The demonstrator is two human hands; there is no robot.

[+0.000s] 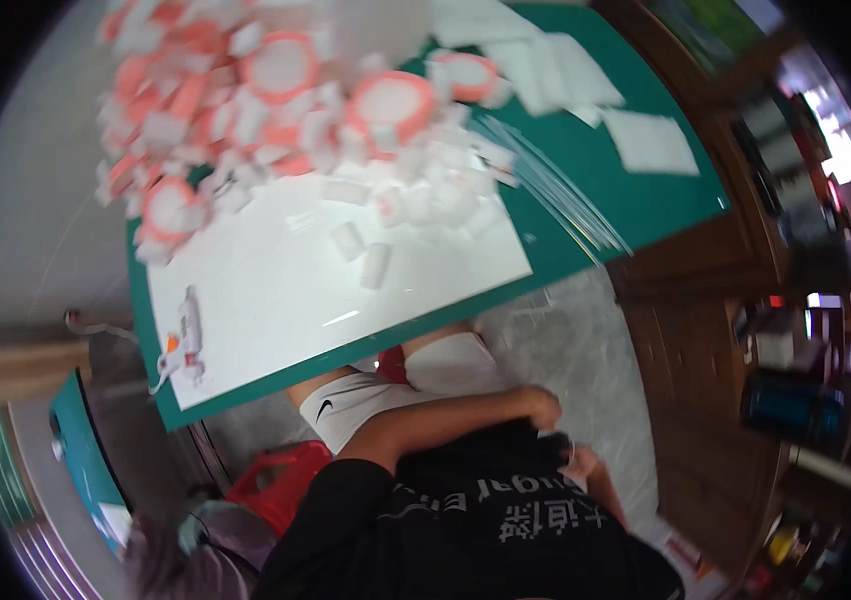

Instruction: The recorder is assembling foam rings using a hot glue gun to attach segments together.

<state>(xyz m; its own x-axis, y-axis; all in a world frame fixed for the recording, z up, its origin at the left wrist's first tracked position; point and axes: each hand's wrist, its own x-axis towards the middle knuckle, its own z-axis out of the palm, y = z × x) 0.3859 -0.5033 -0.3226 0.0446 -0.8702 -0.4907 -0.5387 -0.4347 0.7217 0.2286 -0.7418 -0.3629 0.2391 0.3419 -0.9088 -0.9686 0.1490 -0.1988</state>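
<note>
My left forearm crosses my body, and my left hand [542,408] is at the right side of my lap, its fingers curled closed. Just below it, beside the edge of my black shirt [485,500], is my right hand [583,466], also curled and partly blurred. Small whitish spots show by the fingers of both hands; I cannot make out what they are. Both hands are off the table, away from the white board [265,320] and the small white rolls [375,266] lying on it.
A heap of pink-and-white round pieces [281,68] covers the far left of the green table [665,215]. Thin clear rods [555,190] and white sheets [650,143] lie at the right. A glue gun [188,335] rests near the left edge. A red plastic stool [280,485] stands lower left.
</note>
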